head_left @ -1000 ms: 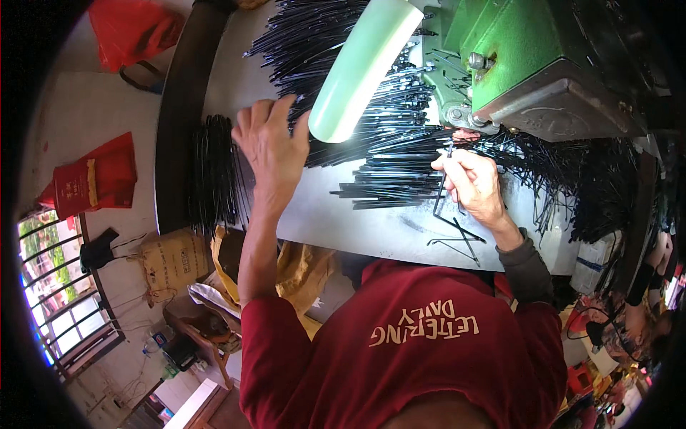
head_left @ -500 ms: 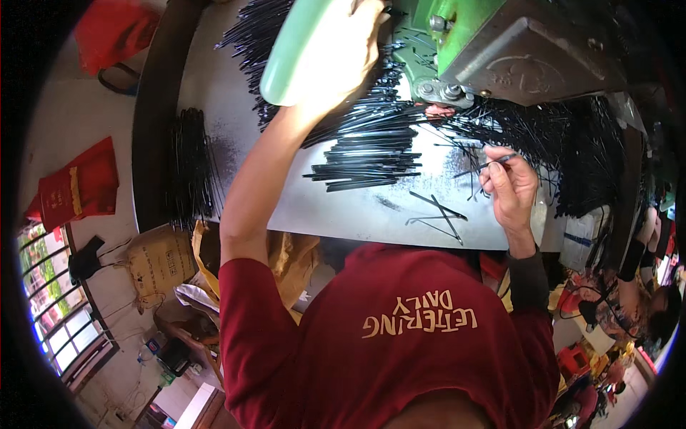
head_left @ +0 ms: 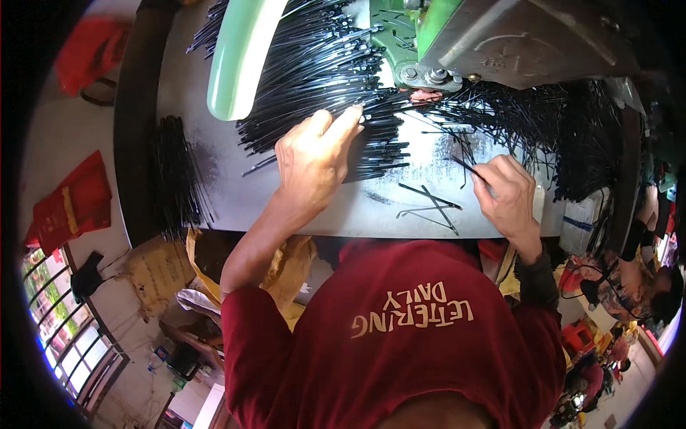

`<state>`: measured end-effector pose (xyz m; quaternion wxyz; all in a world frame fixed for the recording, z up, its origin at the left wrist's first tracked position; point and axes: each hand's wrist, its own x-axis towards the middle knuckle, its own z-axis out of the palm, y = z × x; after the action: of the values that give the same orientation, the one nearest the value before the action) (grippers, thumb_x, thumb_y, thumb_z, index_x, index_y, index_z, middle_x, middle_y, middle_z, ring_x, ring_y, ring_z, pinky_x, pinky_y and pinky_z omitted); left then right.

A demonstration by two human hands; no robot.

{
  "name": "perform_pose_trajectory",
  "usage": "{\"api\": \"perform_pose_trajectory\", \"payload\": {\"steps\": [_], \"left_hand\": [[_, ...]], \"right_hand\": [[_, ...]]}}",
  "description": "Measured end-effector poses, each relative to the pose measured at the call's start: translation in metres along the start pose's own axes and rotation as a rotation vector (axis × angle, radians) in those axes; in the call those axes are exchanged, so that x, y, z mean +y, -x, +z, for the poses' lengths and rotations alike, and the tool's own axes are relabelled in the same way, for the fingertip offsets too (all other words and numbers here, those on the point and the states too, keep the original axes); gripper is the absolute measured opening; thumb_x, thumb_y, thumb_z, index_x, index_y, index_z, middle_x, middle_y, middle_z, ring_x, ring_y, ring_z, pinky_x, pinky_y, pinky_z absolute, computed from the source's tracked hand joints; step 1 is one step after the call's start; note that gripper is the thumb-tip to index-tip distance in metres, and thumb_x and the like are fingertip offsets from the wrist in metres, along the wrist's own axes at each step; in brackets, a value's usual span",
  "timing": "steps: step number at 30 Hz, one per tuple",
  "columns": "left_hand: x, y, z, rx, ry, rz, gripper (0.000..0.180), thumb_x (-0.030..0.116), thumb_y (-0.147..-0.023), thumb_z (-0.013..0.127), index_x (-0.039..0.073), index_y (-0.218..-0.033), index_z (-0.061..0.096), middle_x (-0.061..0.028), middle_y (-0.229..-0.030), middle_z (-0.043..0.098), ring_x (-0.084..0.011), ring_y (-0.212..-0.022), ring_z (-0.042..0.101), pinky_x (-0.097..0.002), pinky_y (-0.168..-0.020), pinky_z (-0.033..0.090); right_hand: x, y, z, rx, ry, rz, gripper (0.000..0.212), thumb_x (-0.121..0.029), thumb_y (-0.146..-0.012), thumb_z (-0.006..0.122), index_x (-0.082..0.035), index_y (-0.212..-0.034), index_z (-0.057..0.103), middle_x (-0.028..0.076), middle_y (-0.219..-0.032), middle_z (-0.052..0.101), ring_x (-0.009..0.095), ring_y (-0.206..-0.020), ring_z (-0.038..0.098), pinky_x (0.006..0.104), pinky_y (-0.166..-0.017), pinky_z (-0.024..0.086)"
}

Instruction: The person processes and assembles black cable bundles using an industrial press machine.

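My left hand (head_left: 314,157) rests over the near part of a large pile of thin black rods (head_left: 307,79). Its fingers are bent and drawn together at the pile; whatever lies between the fingertips is hidden. On the right, my right hand (head_left: 506,193) is closed round one thin black rod (head_left: 467,167), whose end sticks out to the upper left past the fingers. Several loose rods (head_left: 430,203) lie crossed on the metal tabletop (head_left: 321,218) between my hands. A green machine (head_left: 436,36) with a dark metal cover stands beyond, its small metal head (head_left: 421,74) above the table.
A pale green lamp (head_left: 232,64) hangs over the pile's left side. A smaller bundle of rods (head_left: 179,179) lies at the table's left end. A tangled heap of rods (head_left: 529,121) fills the right side. A yellowish sack (head_left: 293,268) is below the front edge.
My left hand has come down from beside the lamp, nearer to me, onto the pile. My right hand has turned and closed further round its rod. The whole view has shifted slightly.
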<state>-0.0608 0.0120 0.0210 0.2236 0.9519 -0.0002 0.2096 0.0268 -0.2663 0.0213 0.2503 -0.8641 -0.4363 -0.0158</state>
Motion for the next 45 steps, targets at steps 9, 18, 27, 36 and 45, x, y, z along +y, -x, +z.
{"api": "perform_pose_trajectory", "payload": {"steps": [9,18,27,36,45], "left_hand": [[0.004,-0.052,0.041,0.057,0.324,-0.038,0.015,0.009,-0.083,0.06,0.003,-0.095,0.064,-0.0159,-0.072,0.061,-0.0289,-0.058,0.059,-0.0325,-0.055,0.046],[0.008,-0.061,0.052,0.069,0.376,-0.052,0.011,0.009,-0.083,0.059,0.003,-0.092,0.063,-0.015,-0.069,0.061,-0.0296,-0.057,0.059,-0.0322,-0.054,0.046],[0.01,-0.057,0.056,0.116,0.267,0.019,0.009,0.009,-0.079,0.064,0.004,-0.087,0.063,-0.013,-0.071,0.062,-0.0278,-0.061,0.061,-0.0338,-0.054,0.048],[0.018,-0.065,0.064,0.12,0.24,0.057,0.006,0.01,-0.079,0.06,0.006,-0.083,0.06,-0.0112,-0.066,0.056,-0.0273,-0.057,0.057,-0.0363,-0.051,0.045],[0.021,-0.067,0.065,0.06,0.187,0.054,0.006,0.009,-0.081,0.058,0.006,-0.083,0.063,-0.0118,-0.065,0.058,-0.0276,-0.052,0.058,-0.0353,-0.047,0.046]], "right_hand": [[-0.033,-0.058,0.039,0.047,-0.988,0.487,0.016,-0.001,-0.083,0.056,0.002,-0.099,0.054,0.006,-0.073,0.061,0.006,-0.055,0.056,0.0199,-0.045,0.045],[-0.03,-0.073,0.042,0.04,-1.061,0.51,0.02,-0.005,-0.084,0.056,0.003,-0.102,0.053,0.009,-0.073,0.061,0.008,-0.053,0.056,0.0202,-0.046,0.048],[-0.027,-0.073,0.045,0.052,-1.122,0.527,0.019,-0.005,-0.084,0.056,0.003,-0.101,0.053,0.008,-0.073,0.061,0.007,-0.052,0.055,0.0194,-0.045,0.047],[-0.022,-0.071,0.044,0.135,-1.151,0.561,0.016,-0.003,-0.086,0.053,0.003,-0.101,0.053,0.006,-0.072,0.058,0.005,-0.051,0.051,0.0173,-0.045,0.044],[-0.018,-0.071,0.046,0.161,-1.127,0.541,0.016,-0.003,-0.085,0.054,0.003,-0.1,0.053,0.006,-0.075,0.058,0.006,-0.061,0.056,0.0185,-0.047,0.047]]}}
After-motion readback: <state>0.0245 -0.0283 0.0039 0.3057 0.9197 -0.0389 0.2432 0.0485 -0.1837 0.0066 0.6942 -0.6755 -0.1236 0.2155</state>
